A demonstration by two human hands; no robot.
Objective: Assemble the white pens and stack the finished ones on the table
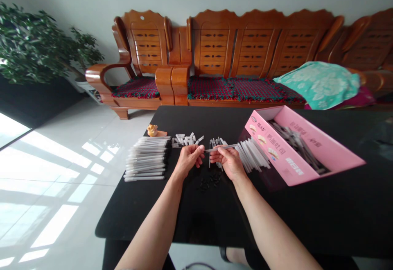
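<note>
Grey, perhaps plastic, a slim tube [211,150] is pinched by both left hand [188,158] and right hand [230,161].

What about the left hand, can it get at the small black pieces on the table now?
Probably yes: the small black pieces lie loose on the table close to the left hand, with nothing visible covering them. It is busy at one end of the slim tube, so may need freeing first.
</note>
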